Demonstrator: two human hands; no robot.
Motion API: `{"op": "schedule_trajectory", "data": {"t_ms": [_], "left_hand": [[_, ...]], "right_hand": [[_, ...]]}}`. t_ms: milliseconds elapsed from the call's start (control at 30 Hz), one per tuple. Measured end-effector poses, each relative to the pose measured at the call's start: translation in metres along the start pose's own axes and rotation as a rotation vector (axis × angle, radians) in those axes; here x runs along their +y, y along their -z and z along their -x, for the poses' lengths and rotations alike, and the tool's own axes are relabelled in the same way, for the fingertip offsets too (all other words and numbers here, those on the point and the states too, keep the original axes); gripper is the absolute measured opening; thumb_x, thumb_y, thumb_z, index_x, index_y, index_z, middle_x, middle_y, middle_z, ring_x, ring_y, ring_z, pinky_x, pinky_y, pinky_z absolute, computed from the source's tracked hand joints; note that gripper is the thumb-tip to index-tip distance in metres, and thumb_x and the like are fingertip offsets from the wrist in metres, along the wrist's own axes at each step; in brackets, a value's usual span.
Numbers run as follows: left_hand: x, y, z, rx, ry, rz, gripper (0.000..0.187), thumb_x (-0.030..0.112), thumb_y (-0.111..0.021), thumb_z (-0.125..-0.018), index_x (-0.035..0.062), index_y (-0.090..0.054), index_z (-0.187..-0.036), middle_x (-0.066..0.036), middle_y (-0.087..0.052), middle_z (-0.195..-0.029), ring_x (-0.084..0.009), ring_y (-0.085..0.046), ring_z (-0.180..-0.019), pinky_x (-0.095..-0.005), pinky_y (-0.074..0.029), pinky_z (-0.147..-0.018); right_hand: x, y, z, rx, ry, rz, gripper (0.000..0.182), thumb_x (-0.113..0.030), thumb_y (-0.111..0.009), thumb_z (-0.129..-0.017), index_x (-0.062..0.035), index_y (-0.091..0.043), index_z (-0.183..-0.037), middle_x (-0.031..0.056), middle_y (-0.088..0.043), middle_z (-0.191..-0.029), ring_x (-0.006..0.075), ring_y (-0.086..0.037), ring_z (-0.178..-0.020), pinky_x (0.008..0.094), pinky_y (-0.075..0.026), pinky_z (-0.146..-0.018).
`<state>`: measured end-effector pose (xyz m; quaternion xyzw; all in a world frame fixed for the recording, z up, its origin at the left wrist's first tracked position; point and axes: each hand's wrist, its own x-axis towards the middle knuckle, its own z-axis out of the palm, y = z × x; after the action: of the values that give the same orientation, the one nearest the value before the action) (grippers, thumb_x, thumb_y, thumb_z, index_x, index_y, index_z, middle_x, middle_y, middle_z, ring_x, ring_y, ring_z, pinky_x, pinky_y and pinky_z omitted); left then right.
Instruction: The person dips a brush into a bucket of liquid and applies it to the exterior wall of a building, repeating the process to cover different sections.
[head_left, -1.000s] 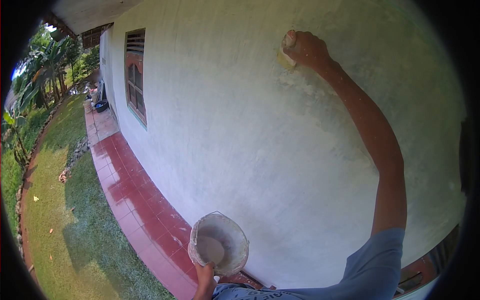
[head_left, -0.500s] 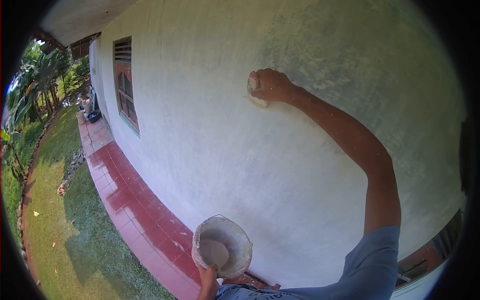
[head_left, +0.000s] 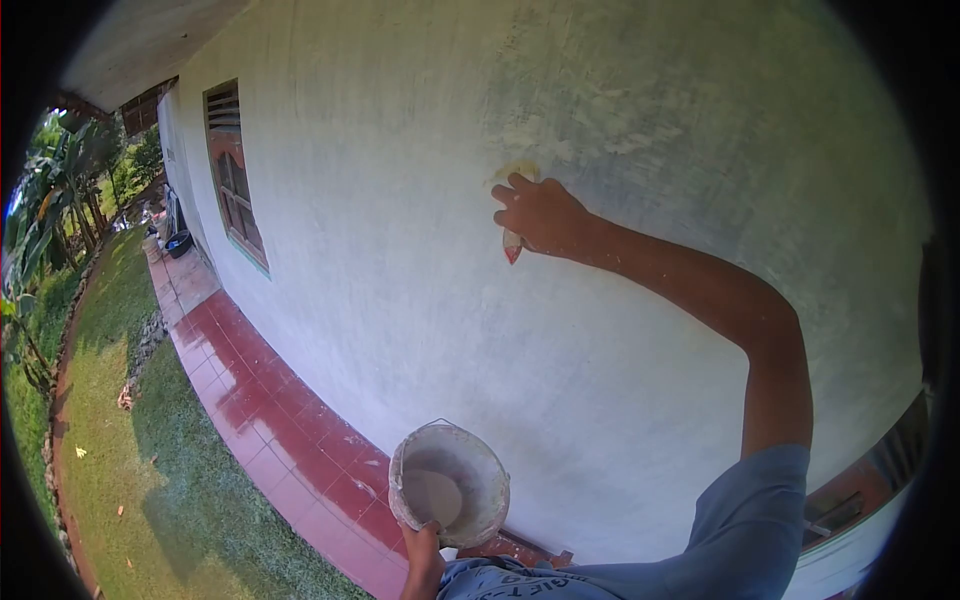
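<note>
My right hand (head_left: 548, 217) is closed round a paintbrush (head_left: 513, 248) with a red-tipped handle. The handle end points down, and the pale bristles (head_left: 522, 172) press against the wall (head_left: 400, 250) above my fingers. Patchy white and grey strokes cover the wall around the brush. Low in the view, my left hand (head_left: 424, 548) grips the near rim of a bucket (head_left: 485, 490), its thumb over the edge. Greyish-white liquid paint (head_left: 432, 497) lies in the bucket, which is tilted towards me. The fingers under the bucket are hidden.
A red tiled walkway (head_left: 290, 400) runs along the wall's foot, with grass (head_left: 200, 500) beyond it. A shuttered window (head_left: 238, 185) is far left, another window (head_left: 850, 500) low right. A dark basin (head_left: 179, 243) stands at the walkway's far end.
My right hand has turned the brush over: its bristles pointed down before and now point up, with the red tip below. The hand sits slightly lower. My left hand still holds the bucket.
</note>
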<state>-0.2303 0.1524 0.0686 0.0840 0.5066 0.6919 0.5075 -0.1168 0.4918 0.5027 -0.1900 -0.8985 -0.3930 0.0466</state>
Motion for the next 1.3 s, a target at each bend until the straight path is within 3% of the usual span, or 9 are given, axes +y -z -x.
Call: {"op": "schedule_trajectory", "data": {"t_ms": [133, 433, 567, 633, 767, 833, 933, 1000, 1300], "left_hand": [[0.006, -0.002, -0.001, -0.012, 0.040, 0.012, 0.080, -0.007, -0.054, -0.068, 0.0004, -0.036, -0.146, -0.016, -0.054, -0.131, -0.0315, -0.055, -0.118, -0.0394, -0.046, -0.097], [0.001, 0.003, -0.008, -0.046, 0.049, -0.004, 0.082, -0.008, -0.054, -0.069, 0.0010, -0.036, -0.148, -0.017, -0.054, -0.132, -0.0317, -0.055, -0.119, -0.0383, -0.048, -0.095], [-0.007, 0.016, -0.019, -0.108, 0.013, -0.069, 0.079, -0.009, -0.047, -0.075, 0.0041, -0.028, -0.151, -0.022, -0.049, -0.137, -0.0384, -0.056, -0.125, -0.0507, -0.056, -0.096], [-0.008, 0.018, -0.019, -0.111, 0.017, -0.094, 0.080, -0.009, -0.047, -0.075, 0.0047, -0.028, -0.151, -0.021, -0.048, -0.138, -0.0384, -0.055, -0.126, -0.0501, -0.055, -0.098], [-0.003, 0.013, -0.018, -0.114, 0.032, -0.042, 0.080, -0.008, -0.047, -0.076, 0.0066, -0.027, -0.152, -0.021, -0.048, -0.139, -0.0375, -0.055, -0.126, -0.0486, -0.055, -0.098], [-0.008, 0.013, -0.019, -0.092, 0.026, -0.067, 0.079, -0.008, -0.047, -0.077, 0.0072, -0.027, -0.152, -0.020, -0.048, -0.138, -0.0368, -0.056, -0.126, -0.0482, -0.056, -0.095], [0.014, 0.003, -0.006, -0.041, 0.052, -0.074, 0.079, -0.007, -0.051, -0.074, 0.0039, -0.032, -0.150, -0.019, -0.051, -0.135, -0.0341, -0.056, -0.123, -0.0433, -0.052, -0.096], [0.018, -0.001, -0.002, -0.007, 0.085, -0.054, 0.079, -0.008, -0.054, -0.070, 0.0001, -0.037, -0.147, -0.017, -0.054, -0.133, -0.0319, -0.055, -0.122, -0.0390, -0.046, -0.100], [0.000, 0.014, -0.017, -0.005, 0.131, 0.005, 0.077, -0.009, -0.050, -0.074, 0.0065, -0.034, -0.148, -0.020, -0.051, -0.134, -0.0371, -0.057, -0.120, -0.0487, -0.054, -0.094]], "right_hand": [[-0.017, 0.013, 0.007, -0.094, -0.335, -0.862, 0.009, -0.019, -0.072, -0.081, -0.0115, -0.073, -0.086, 0.0072, -0.070, -0.090, 0.0266, -0.069, -0.085, 0.0407, -0.056, -0.075], [0.053, 0.094, -0.008, 0.443, -0.327, -0.044, 0.007, -0.021, -0.069, -0.082, -0.0139, -0.068, -0.082, 0.0066, -0.068, -0.075, 0.0298, -0.067, -0.075, 0.0430, -0.055, -0.070], [0.031, 0.051, -0.009, 0.463, -0.198, -0.352, 0.009, -0.020, -0.071, -0.082, -0.0132, -0.065, -0.079, 0.0070, -0.068, -0.078, 0.0298, -0.067, -0.075, 0.0426, -0.055, -0.070], [0.031, 0.013, -0.002, 0.010, -0.207, -0.398, 0.009, -0.019, -0.070, -0.083, -0.0133, -0.065, -0.079, 0.0069, -0.069, -0.081, 0.0290, -0.068, -0.075, 0.0420, -0.055, -0.068], [0.076, 0.046, -0.016, 0.229, -0.381, -0.312, 0.009, -0.017, -0.070, -0.083, -0.0135, -0.063, -0.079, 0.0061, -0.068, -0.079, 0.0289, -0.067, -0.073, 0.0419, -0.054, -0.067], [0.081, 0.087, -0.023, 0.378, -0.425, 0.055, 0.014, -0.018, -0.068, -0.086, -0.0156, -0.075, -0.098, 0.0038, -0.073, -0.091, 0.0261, -0.070, -0.080, 0.0369, -0.056, -0.073], [0.063, 0.085, -0.045, 0.397, -0.308, -0.045, 0.014, -0.018, -0.067, -0.087, -0.0151, -0.075, -0.098, 0.0034, -0.073, -0.091, 0.0254, -0.071, -0.083, 0.0359, -0.056, -0.074], [0.048, 0.062, -0.053, 0.328, -0.190, -0.549, 0.013, -0.024, -0.070, -0.085, -0.0139, -0.072, -0.093, 0.0043, -0.072, -0.089, 0.0271, -0.070, -0.087, 0.0415, -0.055, -0.078], [0.104, 0.063, -0.103, 0.394, -0.301, -0.093, 0.017, -0.025, -0.066, -0.085, -0.0121, -0.070, -0.095, 0.0065, -0.072, -0.099, 0.0284, -0.069, -0.089, 0.0422, -0.055, -0.080]]}}
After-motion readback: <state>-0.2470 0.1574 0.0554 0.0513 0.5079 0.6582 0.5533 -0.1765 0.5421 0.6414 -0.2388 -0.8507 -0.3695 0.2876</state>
